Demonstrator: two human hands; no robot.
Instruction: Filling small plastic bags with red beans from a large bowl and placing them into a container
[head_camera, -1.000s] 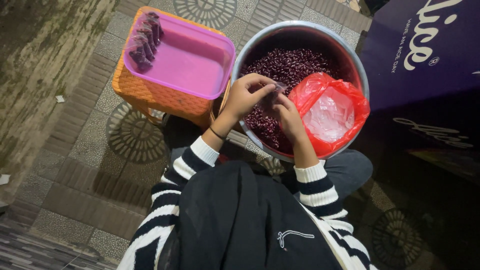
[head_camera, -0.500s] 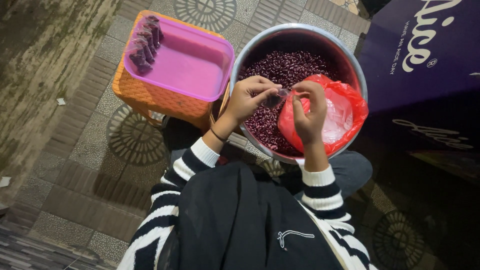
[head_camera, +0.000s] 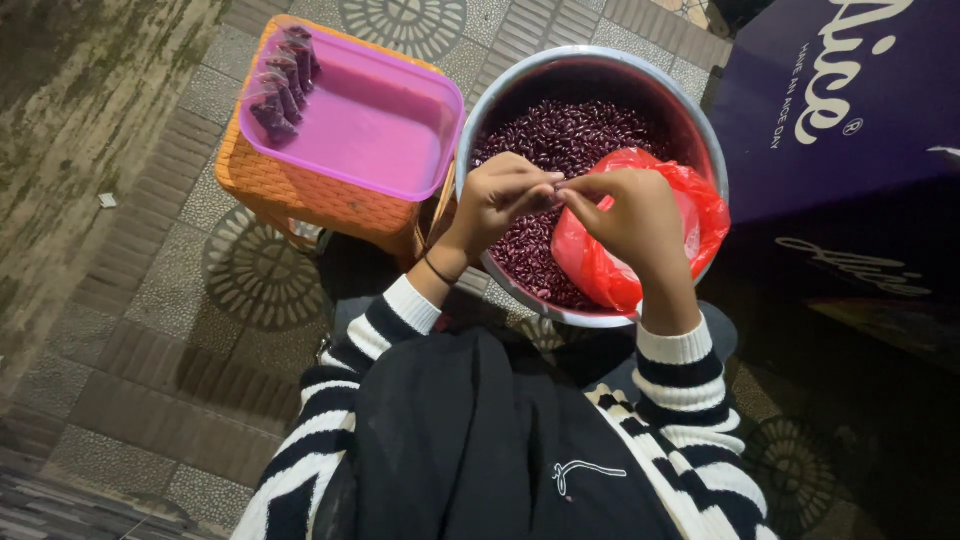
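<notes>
Both hands, the left hand (head_camera: 497, 195) and right hand (head_camera: 632, 215), are pinching together on something tiny, perhaps a small packet, over the bowl of red beans (head_camera: 560, 140); keeping it above the bowl is saving spills.

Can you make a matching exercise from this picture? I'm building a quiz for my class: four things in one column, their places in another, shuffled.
Things:
1. red plastic bag
2. pink tray
3. small filled packets
4. red beans

Places:
A. on top of the orange woven basket
B. at the far left end of the tray
C. filling the metal basin
D. inside the basin, on its right side

Pairs: 1-D, 2-A, 3-B, 4-C
</notes>
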